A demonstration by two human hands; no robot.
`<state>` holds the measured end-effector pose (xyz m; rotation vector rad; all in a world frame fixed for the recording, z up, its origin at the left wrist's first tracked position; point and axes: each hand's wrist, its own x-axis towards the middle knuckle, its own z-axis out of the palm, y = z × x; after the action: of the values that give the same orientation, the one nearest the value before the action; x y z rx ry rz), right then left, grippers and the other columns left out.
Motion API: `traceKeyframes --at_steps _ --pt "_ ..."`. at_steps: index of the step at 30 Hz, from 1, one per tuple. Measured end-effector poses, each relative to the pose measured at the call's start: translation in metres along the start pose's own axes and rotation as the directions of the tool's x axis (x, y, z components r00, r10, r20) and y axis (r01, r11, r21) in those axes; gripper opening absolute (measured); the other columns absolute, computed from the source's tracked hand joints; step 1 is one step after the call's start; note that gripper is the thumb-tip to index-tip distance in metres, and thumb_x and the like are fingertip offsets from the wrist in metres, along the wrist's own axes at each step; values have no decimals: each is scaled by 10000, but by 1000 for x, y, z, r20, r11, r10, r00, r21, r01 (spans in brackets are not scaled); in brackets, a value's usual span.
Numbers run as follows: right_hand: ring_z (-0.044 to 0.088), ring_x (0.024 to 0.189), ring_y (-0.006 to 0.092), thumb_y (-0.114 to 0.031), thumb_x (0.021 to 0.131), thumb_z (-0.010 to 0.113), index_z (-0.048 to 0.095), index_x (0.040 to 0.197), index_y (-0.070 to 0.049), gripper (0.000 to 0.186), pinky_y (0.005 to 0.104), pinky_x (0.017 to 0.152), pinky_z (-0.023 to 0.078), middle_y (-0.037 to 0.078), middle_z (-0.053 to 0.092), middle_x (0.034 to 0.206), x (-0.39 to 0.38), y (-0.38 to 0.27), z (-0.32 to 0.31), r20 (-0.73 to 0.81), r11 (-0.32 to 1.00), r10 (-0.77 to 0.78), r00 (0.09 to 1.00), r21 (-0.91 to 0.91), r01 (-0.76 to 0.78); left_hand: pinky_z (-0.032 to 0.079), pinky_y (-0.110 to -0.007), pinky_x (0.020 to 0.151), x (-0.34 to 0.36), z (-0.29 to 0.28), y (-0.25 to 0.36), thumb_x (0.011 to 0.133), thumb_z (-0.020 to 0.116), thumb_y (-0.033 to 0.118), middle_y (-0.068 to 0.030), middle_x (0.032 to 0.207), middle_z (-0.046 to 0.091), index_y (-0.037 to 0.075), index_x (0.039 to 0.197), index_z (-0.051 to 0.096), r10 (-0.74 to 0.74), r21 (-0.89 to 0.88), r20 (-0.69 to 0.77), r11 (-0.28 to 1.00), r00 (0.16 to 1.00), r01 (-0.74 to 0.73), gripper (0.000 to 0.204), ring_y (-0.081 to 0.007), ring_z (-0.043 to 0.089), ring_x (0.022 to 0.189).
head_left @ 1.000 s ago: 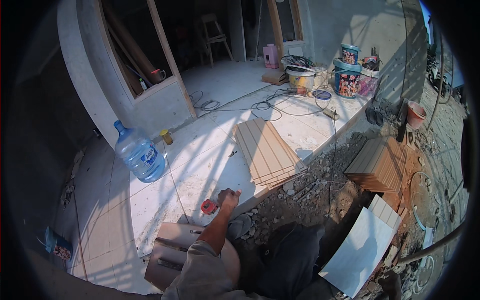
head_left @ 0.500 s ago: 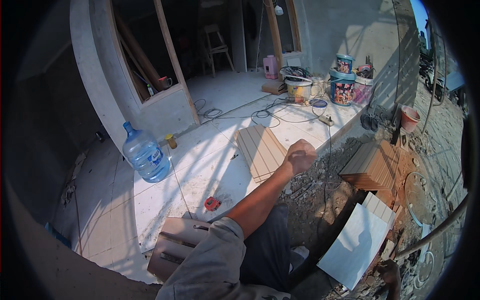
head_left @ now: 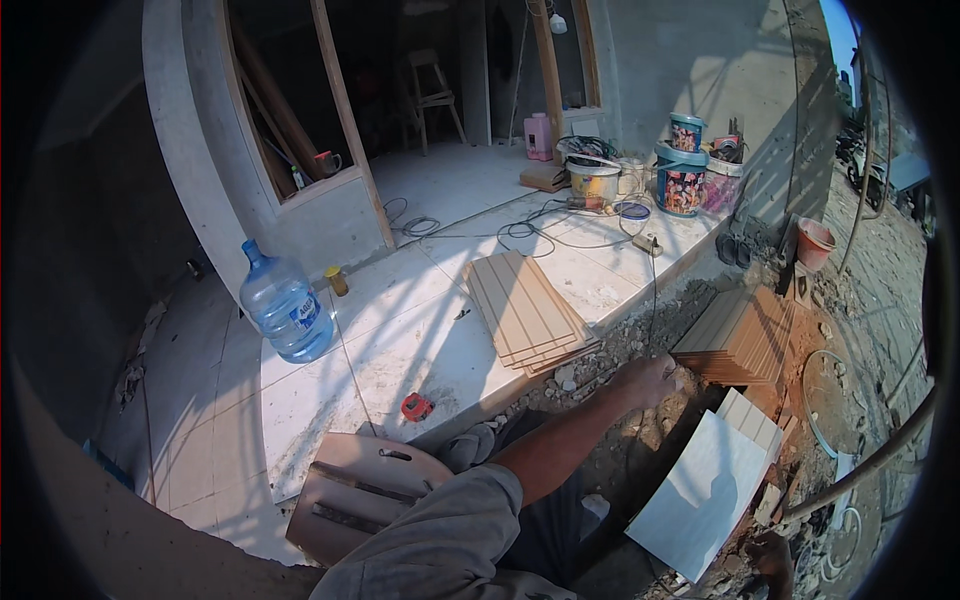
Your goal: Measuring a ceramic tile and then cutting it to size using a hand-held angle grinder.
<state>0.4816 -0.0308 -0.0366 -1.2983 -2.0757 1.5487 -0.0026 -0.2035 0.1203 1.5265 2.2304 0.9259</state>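
My left hand (head_left: 648, 380) reaches out over rubble, just short of a stack of ribbed tan tiles (head_left: 730, 340); its fingers are blurred, so their grip is unclear. Below it, a white tile (head_left: 690, 495) lies partly over striped tiles (head_left: 750, 425). My right hand (head_left: 772, 560) is low at the right, shadowed beside that white tile, fingers hard to make out. A smaller pile of tan tiles (head_left: 525, 310) rests on the white tiled ledge (head_left: 390, 350). A red tape measure (head_left: 416, 407) lies there, above a pale seat-like board (head_left: 350, 480) with dark strips.
A blue water jug (head_left: 287, 310) stands at left. Buckets (head_left: 681, 185), coiled cables (head_left: 530, 230) and a pink container (head_left: 538, 137) sit near the doorway. A reddish bucket (head_left: 814, 245), sandals (head_left: 733, 250), hoses (head_left: 830, 420) and pipes (head_left: 860, 505) occupy the dirt at right.
My left hand left the spot beside the tape measure and swung right, rising past the smaller tile pile, then dropping toward the large stack. My right hand appeared at lower right.
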Motion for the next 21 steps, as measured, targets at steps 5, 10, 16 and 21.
traceKeyframes --at_steps 5,10,16,21 --pt "647 570 188 -187 790 751 689 843 -9 196 329 497 505 102 645 702 25 14 -5 431 268 -735 523 -524 809 486 -435 858 6 19 4 841 639 442 -197 1070 659 56 1140 605 15 115 176 993 984 -36 489 -354 629 1016" --pt "669 623 205 -173 811 725 697 840 -8 170 340 550 527 110 647 706 0 -33 19 137 922 -149 979 -339 188 485 -428 863 4 22 4 821 655 433 -185 1097 657 55 1084 642 -33 160 354 987 935 -26 460 -349 620 1039" --pt "669 635 176 -162 809 731 685 870 3 182 329 547 527 108 662 743 9 -17 27 230 800 -350 908 -430 418 489 -425 873 -1 26 6 800 692 382 -193 1088 658 32 1088 644 7 173 383 982 924 -79 457 -348 624 1037" --pt "675 654 170 -163 750 795 657 871 10 252 321 571 533 114 667 750 -2 -26 25 82 912 -246 966 -317 259 502 -434 798 7 44 10 802 675 386 -188 932 681 50 1039 654 116 164 246 974 962 -159 411 -344 652 925"
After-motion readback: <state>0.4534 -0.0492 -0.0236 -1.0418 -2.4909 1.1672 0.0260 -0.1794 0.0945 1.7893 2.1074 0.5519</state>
